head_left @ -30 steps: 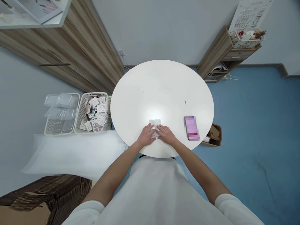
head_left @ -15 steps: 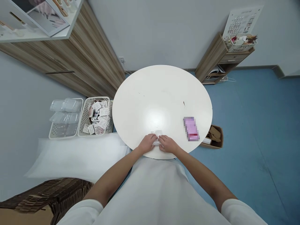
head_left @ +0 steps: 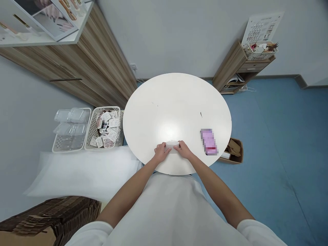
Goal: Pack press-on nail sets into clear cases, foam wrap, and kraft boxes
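A small whitish bundle (head_left: 172,145), perhaps wrapped in foam or plastic film, lies at the near side of the round white table (head_left: 153,119). My left hand (head_left: 161,152) grips its left end, with the thumb pressed on the near side. On the right end, my right hand (head_left: 183,149) holds it the same way, fingers curled behind. What is inside the bundle cannot be made out. To the right on the table rests a blurred pink-purple phone-like rectangle (head_left: 209,141), apart from both hands.
Left of the table stand a white basket of printed cards (head_left: 88,138) and a basket of clear plastic boxes (head_left: 57,143). White foam sheets (head_left: 84,174) lie in front, above brown folded cardboard (head_left: 74,215). An open carton (head_left: 237,160) sits on the floor at right.
Both hands have shifted slightly away from my body and a little apart. The bundle, mostly covered by my fingers before, now shows as a compact rounded shape between them.
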Motion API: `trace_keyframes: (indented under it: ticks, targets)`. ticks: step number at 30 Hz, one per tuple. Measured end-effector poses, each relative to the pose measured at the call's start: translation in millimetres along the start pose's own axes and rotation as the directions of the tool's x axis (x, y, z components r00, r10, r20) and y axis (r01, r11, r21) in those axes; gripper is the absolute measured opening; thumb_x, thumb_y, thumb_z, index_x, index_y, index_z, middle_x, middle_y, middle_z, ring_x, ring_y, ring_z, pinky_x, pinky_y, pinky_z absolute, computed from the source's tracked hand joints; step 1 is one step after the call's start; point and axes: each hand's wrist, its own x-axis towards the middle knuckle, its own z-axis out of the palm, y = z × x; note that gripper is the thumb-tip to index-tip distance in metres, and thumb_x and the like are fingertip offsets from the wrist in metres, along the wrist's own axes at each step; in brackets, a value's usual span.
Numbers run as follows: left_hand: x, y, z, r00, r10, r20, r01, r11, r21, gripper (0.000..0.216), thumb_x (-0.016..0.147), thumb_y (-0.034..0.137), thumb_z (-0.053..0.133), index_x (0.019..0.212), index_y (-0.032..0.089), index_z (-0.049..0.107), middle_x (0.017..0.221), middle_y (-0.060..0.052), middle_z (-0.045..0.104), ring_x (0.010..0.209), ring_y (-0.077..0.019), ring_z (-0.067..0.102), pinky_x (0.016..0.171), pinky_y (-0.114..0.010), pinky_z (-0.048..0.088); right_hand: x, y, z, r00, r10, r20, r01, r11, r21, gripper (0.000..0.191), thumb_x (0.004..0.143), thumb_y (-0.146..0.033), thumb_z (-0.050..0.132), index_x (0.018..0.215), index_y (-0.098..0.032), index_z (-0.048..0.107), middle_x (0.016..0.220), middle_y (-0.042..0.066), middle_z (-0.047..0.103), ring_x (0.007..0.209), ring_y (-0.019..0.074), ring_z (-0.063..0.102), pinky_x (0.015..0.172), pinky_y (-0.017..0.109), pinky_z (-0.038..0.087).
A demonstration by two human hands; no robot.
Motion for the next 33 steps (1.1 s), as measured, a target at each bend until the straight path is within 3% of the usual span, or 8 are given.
trace_keyframes:
  ticks: [3, 5, 8, 12, 18, 21, 26, 33]
  targets:
    - [6, 4, 6, 0.986, -0.141, -0.094, 0.141, 0.99, -0.002, 0.038, 0.076, 0.047, 0.048, 0.105, 0.023, 0.046, 0.105, -0.009, 0.052, 0.105, -0.028, 0.045, 0.082, -0.042, 0.035, 11, -3, 5, 0.99, 0.102, -0.098, -0.104, 0.994, -0.018, 0.025, 0.076, -0.041, 0.048, 0.086, -0.019, 0.052, 0.087, 0.004, 0.05, 0.076, 0.0157, 0.05, 0.066, 0.027, 0.042]
    - [9, 5, 9, 0.971, -0.201, -0.128, 0.197, 0.979, -0.046, 0.047, 0.074, 0.047, 0.051, 0.113, 0.023, 0.042, 0.104, -0.01, 0.052, 0.104, -0.0275, 0.046, 0.081, -0.041, 0.035, 10, -4, 9, 0.972, 0.147, -0.186, -0.15, 0.989, -0.007, 0.031, 0.075, -0.042, 0.049, 0.097, -0.02, 0.051, 0.09, 0.005, 0.05, 0.08, 0.017, 0.05, 0.065, 0.028, 0.041]
    - [12, 4, 8, 0.963, -0.246, -0.112, 0.232, 0.964, -0.129, 0.049, 0.073, 0.045, 0.053, 0.115, 0.022, 0.04, 0.095, -0.006, 0.055, 0.095, -0.023, 0.052, 0.079, -0.036, 0.037, 0, -5, 15, 0.949, 0.173, -0.262, -0.169, 0.985, 0.039, 0.043, 0.076, -0.042, 0.046, 0.113, -0.02, 0.043, 0.096, 0.006, 0.05, 0.084, 0.0183, 0.051, 0.065, 0.029, 0.042]
    - [14, 3, 8, 0.971, -0.224, -0.082, 0.203, 0.957, -0.207, 0.043, 0.072, 0.041, 0.055, 0.108, 0.02, 0.044, 0.091, -0.004, 0.056, 0.085, -0.0173, 0.055, 0.072, -0.029, 0.04, -20, -5, 19, 0.931, 0.181, -0.317, -0.167, 0.983, 0.071, 0.046, 0.077, -0.044, 0.043, 0.117, -0.021, 0.04, 0.097, 0.006, 0.051, 0.081, 0.0182, 0.053, 0.064, 0.029, 0.042]
    - [14, 7, 11, 0.98, -0.174, -0.094, 0.154, 0.97, -0.188, 0.038, 0.073, 0.036, 0.055, 0.105, 0.018, 0.047, 0.091, -0.005, 0.056, 0.082, -0.0159, 0.055, 0.066, -0.026, 0.041, -26, -5, 24, 0.928, 0.318, -0.192, -0.316, 0.948, 0.042, 0.034, 0.078, -0.046, 0.045, 0.102, -0.022, 0.045, 0.068, 0.0, 0.056, 0.062, 0.0172, 0.054, 0.053, 0.026, 0.036]
    - [10, 6, 9, 0.98, -0.175, -0.097, 0.162, 0.978, -0.132, 0.04, 0.071, 0.042, 0.056, 0.103, 0.018, 0.05, 0.088, -0.005, 0.057, 0.081, -0.0182, 0.056, 0.065, -0.027, 0.041, -25, -2, 27, 0.918, 0.356, -0.175, -0.358, 0.934, 0.02, 0.029, 0.078, -0.047, 0.046, 0.095, -0.023, 0.045, 0.065, 0.002, 0.059, 0.062, 0.0184, 0.056, 0.051, 0.026, 0.033]
    - [0, 0, 8, 0.972, -0.215, -0.092, 0.197, 0.964, -0.176, 0.038, 0.07, 0.045, 0.057, 0.096, 0.018, 0.055, 0.077, -0.004, 0.061, 0.073, -0.0178, 0.058, 0.067, -0.029, 0.043, -24, 1, 27, 0.941, 0.316, -0.119, -0.316, 0.949, 0.018, 0.024, 0.079, -0.045, 0.045, 0.088, -0.024, 0.045, 0.065, 0.001, 0.061, 0.059, 0.0171, 0.056, 0.051, 0.025, 0.034]
    - [-2, 3, 23, 0.932, -0.315, -0.18, 0.233, 0.899, -0.371, 0.026, 0.071, 0.034, 0.059, 0.09, 0.018, 0.061, 0.089, -0.006, 0.064, 0.071, -0.0153, 0.059, 0.068, -0.03, 0.047, -10, 2, 11, 0.969, 0.244, -0.05, -0.246, 0.968, -0.041, 0.024, 0.077, -0.046, 0.046, 0.074, -0.023, 0.048, 0.065, 0.002, 0.062, 0.056, 0.0163, 0.055, 0.05, 0.025, 0.033]
